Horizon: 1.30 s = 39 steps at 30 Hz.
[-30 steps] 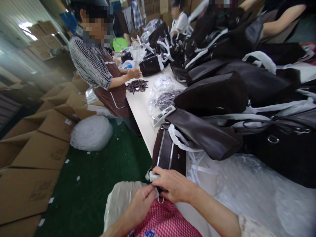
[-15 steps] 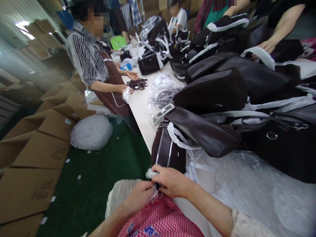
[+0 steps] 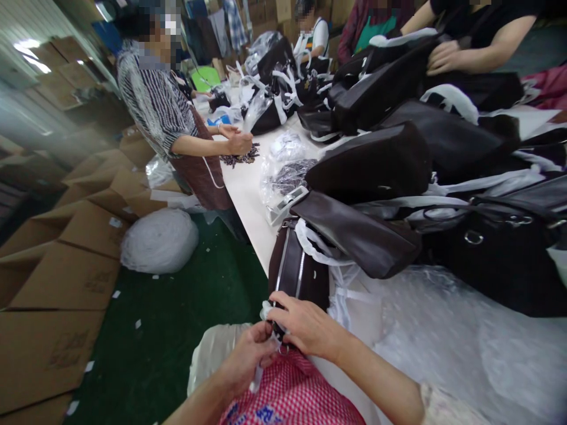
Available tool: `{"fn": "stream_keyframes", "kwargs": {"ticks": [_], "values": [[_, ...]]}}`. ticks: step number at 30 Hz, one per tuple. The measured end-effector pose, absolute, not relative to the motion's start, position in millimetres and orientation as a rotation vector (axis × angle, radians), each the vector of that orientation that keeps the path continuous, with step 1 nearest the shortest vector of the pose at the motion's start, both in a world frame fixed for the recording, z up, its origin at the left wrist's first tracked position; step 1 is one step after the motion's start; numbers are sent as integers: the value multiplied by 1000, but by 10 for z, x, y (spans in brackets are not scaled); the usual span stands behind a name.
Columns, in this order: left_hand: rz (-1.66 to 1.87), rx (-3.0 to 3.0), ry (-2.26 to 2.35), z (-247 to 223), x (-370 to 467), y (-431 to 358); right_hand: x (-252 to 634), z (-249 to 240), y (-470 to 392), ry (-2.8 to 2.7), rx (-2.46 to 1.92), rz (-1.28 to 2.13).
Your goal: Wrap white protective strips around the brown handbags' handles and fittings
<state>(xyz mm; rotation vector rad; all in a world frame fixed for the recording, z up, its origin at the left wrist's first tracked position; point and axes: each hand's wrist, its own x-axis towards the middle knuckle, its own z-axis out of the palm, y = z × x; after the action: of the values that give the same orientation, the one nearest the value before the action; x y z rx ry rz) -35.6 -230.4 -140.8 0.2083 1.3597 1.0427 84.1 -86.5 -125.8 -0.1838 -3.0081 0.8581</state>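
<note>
Left hand [image 3: 248, 356] pinching white strip [image 3: 256, 379], right hand [image 3: 312, 327] grasping dark bag [image 3: 291, 267] by end; you're seemingly midway: handle [image 3: 303, 239] beyond grip looking wrapped, strip hanging loose.

A zipped dark bag [image 3: 287, 260] lay along the left edge of a long pale table [image 3: 243, 198], at its near end. The right hand [image 3: 312, 324] gripped the bag's closest end; just beside it, the left hand [image 3: 248, 357] pinched a whitish strip [image 3: 256, 379]. More dark bags [image 3: 372, 159], some with white-wrapped handles [image 3: 463, 100], were heaped toward the right edge. Clear plastic sheeting [image 3: 434, 342] covered the near right corner. Farther up the left edge stood a co-worker [image 3: 163, 106] in a brown apron [image 3: 199, 183].
</note>
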Motion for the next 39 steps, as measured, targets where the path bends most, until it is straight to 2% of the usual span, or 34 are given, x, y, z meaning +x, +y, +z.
{"fn": "stream_keyframes", "kwargs": {"ticks": [4, 9, 11, 14, 20, 30, 35, 39], "values": [[1021, 169, 1410, -1445, -324, -2304, 1069, -1119, -1074, -2787, -170, 574], [986, 241, 1408, -1437, -257, -2309, 1368, -1163, -1471, -2612, -506, 1175], [980, 287, 1401, -1406, -239, -2301, 1377, -1307, -1564, -2528, -680, 1255], [915, 347, 1431, -1365, -218, -2282, 1308, -1529, -1619, -2474, -796, 1176], [875, 484, 1530, -1339, -184, -2267, 1231, -1676, -1686, -2611, -809, 774], [872, 448, 1537, -1560, -166, -2340, 1195, -1684, -1643, -2558, -836, 856], [942, 396, 1415, -1436, -148, -2324, 1206, -1640, -1670, -2463, -850, 926], [937, 440, 1421, -1387, -146, -2317, 1230, -1642, -1718, -2550, -756, 714]]}}
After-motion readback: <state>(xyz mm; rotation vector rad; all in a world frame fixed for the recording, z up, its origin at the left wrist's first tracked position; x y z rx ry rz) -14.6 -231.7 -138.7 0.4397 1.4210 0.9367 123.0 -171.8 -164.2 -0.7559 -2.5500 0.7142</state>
